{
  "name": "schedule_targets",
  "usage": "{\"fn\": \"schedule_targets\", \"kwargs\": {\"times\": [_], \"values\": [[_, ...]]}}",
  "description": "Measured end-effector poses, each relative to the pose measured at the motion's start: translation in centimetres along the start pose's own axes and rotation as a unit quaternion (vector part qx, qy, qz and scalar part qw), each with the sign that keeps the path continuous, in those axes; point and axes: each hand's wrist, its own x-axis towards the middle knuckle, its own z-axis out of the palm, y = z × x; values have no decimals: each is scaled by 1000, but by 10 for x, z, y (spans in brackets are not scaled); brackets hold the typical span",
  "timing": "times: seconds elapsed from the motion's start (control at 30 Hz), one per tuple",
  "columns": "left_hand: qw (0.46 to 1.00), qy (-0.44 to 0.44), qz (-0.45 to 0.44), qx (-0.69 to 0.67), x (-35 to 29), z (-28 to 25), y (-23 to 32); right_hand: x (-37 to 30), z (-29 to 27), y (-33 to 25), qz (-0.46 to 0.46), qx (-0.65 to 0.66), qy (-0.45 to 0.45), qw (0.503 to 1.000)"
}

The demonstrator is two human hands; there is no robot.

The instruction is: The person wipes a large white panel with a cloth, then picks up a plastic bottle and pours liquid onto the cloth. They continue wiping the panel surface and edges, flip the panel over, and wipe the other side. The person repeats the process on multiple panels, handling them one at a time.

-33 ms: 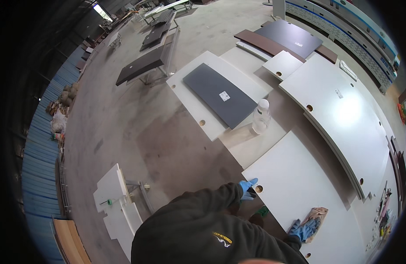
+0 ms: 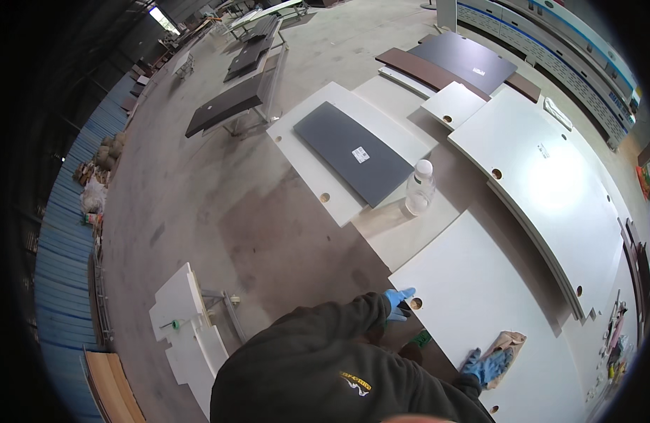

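A large white panel [image 2: 473,275] with round holes along its near edge lies in front of me. My left hand [image 2: 397,302], in a blue glove, grips the panel's left edge beside a round hole, with one finger reaching onto the top face. A small dark patch beside those fingers is too unclear to name. Farther right, my right hand [image 2: 483,366], also gloved in blue, presses a beige cloth [image 2: 511,344] onto the panel. Its fingers lie over the cloth and its thumb sticks out to the side.
A clear bottle with a white cap [image 2: 418,189] stands beyond the panel. Near it, a dark grey board [image 2: 353,151] rests on a white one. Stacked white panels [image 2: 543,176] rise at the right. Small tools [image 2: 615,345] lie at the far right. A white-topped trolley [image 2: 180,303] stands left.
Almost nothing differs. The view has shifted very slightly; both hands and the cloth keep their places on the panel.
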Motion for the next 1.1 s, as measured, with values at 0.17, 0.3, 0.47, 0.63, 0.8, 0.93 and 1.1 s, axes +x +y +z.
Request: {"fn": "schedule_targets", "kwargs": {"times": [0.17,0.3,0.47,0.63,0.8,0.93,1.1], "values": [[977,-63,109,171,23,-14,-6,38,36,-141,-77,60,-50,994],[991,12,74,107,27,-5,-10,72,39,-221,-233,117,-19,965],[982,-3,167,89,-7,9,0,78,17,-208,-219,189,-52,956],[766,-74,357,529,-24,1,8,36,4,-85,-50,92,18,994],[997,42,14,-61,-4,-2,5,-44,-33,114,270,-46,-7,962],[995,26,36,-86,3,-6,4,-53,-33,187,415,-138,-65,897],[995,15,73,-72,9,-9,-1,-23,-6,110,300,-26,20,953]]}}
